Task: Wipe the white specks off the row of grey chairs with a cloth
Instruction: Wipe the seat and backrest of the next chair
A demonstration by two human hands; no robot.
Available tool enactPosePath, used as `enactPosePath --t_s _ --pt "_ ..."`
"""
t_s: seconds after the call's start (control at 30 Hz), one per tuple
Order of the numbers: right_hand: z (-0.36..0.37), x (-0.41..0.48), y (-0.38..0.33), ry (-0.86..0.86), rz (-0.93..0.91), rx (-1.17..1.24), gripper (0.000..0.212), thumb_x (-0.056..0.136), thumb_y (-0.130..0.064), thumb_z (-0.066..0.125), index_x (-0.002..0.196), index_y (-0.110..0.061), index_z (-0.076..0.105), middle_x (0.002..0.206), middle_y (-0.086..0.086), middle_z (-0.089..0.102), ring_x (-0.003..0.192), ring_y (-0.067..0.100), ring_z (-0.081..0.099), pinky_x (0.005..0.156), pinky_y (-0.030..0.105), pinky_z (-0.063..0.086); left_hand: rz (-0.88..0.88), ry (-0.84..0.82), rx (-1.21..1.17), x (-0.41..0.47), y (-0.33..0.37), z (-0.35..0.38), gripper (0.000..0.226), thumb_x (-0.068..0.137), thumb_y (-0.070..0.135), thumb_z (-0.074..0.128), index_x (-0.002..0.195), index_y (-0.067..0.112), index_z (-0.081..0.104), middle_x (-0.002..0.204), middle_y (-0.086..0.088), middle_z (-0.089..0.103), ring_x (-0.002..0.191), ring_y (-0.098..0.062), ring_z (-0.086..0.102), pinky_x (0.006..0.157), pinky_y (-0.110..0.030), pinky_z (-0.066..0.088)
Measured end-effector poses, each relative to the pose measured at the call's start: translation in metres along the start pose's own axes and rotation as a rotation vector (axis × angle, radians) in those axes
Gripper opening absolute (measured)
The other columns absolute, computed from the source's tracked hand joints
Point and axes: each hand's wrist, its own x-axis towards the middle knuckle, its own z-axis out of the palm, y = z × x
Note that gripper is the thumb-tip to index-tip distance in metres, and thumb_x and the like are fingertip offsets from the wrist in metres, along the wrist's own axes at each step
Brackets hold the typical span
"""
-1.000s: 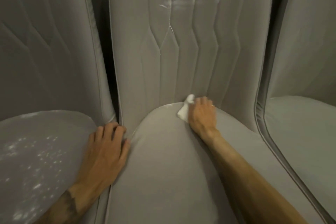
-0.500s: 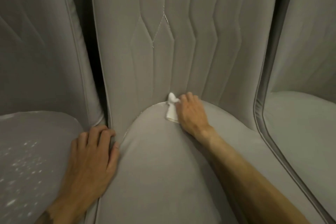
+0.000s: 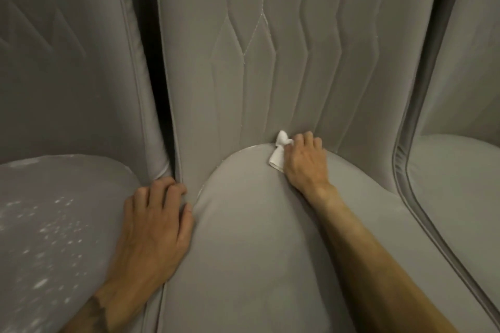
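Right hand [image 3: 304, 163] grips the bunched cloth [image 3: 278, 155], pressed into the middle chair [image 3: 257, 265]'s seat-back crease. Crease runs left-right; white line [image 3: 240, 150] lies just left of cloth. Left hand [image 3: 154, 227] rests on the seat gap, holding nothing. Count: three chairs, two hands, one cloth. Left seat [image 3: 54, 197] heavily specked.

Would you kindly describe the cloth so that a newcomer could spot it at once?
Start at the middle chair and follow its seat back to the crease under the backrest. The cloth is pinched there by the right hand; it is the only bright white wad.
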Motion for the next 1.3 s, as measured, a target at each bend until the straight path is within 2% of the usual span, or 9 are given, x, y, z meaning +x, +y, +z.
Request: enactPosePath --t_s 0.13,0.2,0.37,0.53,0.7,0.9,1.07,1.2,1.3 --pt "0.012 -0.022 -0.078 -0.027 -0.268 0.089 0.025 0.102 -0.021 0.036 0.115 -0.009 0.054 0.115 0.014 0.054 0.103 0.036 0.050 0.086 0.047 0.038 0.007 -0.001 0.003 -0.001 0.001 -0.002 0.029 0.095 0.033 0.049 0.115 0.015 0.058 0.124 -0.010 0.054 0.094 -0.034 0.047 0.082 -0.051 0.041" --pt "0.008 -0.022 -0.068 -0.045 -0.364 0.084 0.025 0.105 -0.024 0.032 0.111 -0.012 0.053 0.114 0.012 0.053 0.102 0.035 0.049 0.087 0.046 0.037 0.015 0.001 -0.006 -0.002 0.000 -0.002 0.030 0.096 0.033 0.048 0.116 0.015 0.057 0.124 -0.010 0.053 0.094 -0.033 0.046 0.081 -0.049 0.040" --pt "0.001 -0.002 -0.034 -0.061 -0.097 -0.089 0.032 0.103 -0.021 0.027 0.123 -0.011 0.049 0.126 0.011 0.051 0.113 0.034 0.046 0.094 0.044 0.036 0.022 -0.004 -0.015 -0.002 -0.002 0.002 0.027 0.096 0.034 0.050 0.116 0.016 0.054 0.124 -0.008 0.052 0.094 -0.029 0.043 0.080 -0.044 0.037" --pt "0.007 -0.037 -0.087 -0.062 -0.440 0.041 0.025 0.103 -0.021 0.032 0.116 -0.013 0.053 0.117 0.010 0.052 0.104 0.033 0.047 0.086 0.045 0.037 0.027 0.013 -0.012 -0.002 -0.004 0.004 0.026 0.095 0.033 0.052 0.116 0.017 0.054 0.124 -0.008 0.052 0.095 -0.030 0.044 0.081 -0.044 0.036" --pt "-0.002 -0.006 -0.043 -0.062 -0.159 -0.086 0.029 0.104 -0.021 0.030 0.120 -0.010 0.051 0.126 0.013 0.051 0.112 0.035 0.047 0.092 0.045 0.036 0.023 -0.008 -0.006 -0.002 -0.004 0.004 0.026 0.097 0.035 0.050 0.116 0.018 0.053 0.126 -0.007 0.051 0.097 -0.029 0.044 0.083 -0.043 0.036" --pt "0.006 -0.038 -0.092 -0.067 -0.479 0.017 0.025 0.102 -0.022 0.029 0.113 -0.015 0.051 0.118 0.008 0.051 0.105 0.032 0.046 0.085 0.043 0.035 0.019 0.009 -0.012 -0.001 -0.004 0.003 0.026 0.096 0.035 0.051 0.115 0.018 0.054 0.125 -0.007 0.053 0.095 -0.031 0.046 0.082 -0.046 0.038" --pt "-0.001 -0.007 -0.038 -0.020 -0.160 -0.033 0.027 0.104 -0.022 0.033 0.116 -0.010 0.053 0.120 0.015 0.053 0.105 0.035 0.048 0.088 0.045 0.036 0.018 -0.005 -0.018 -0.002 -0.004 0.003 0.027 0.095 0.035 0.052 0.116 0.018 0.054 0.125 -0.006 0.052 0.096 -0.029 0.044 0.083 -0.044 0.036" --pt "0.011 -0.045 -0.100 -0.011 -0.347 0.084 0.022 0.101 -0.023 0.041 0.110 -0.011 0.057 0.109 0.012 0.056 0.096 0.035 0.052 0.079 0.044 0.038 0.017 0.004 -0.017 -0.001 -0.003 0.003 0.027 0.094 0.034 0.054 0.116 0.017 0.055 0.124 -0.008 0.053 0.094 -0.029 0.045 0.082 -0.044 0.037" --pt "0.005 -0.037 -0.076 -0.058 -0.433 0.090 0.026 0.104 -0.027 0.033 0.114 -0.015 0.054 0.115 0.008 0.054 0.102 0.032 0.049 0.083 0.043 0.039 0.025 -0.003 -0.002 -0.002 -0.004 0.003 0.027 0.095 0.035 0.051 0.116 0.017 0.054 0.123 -0.008 0.052 0.095 -0.028 0.044 0.082 -0.042 0.036"
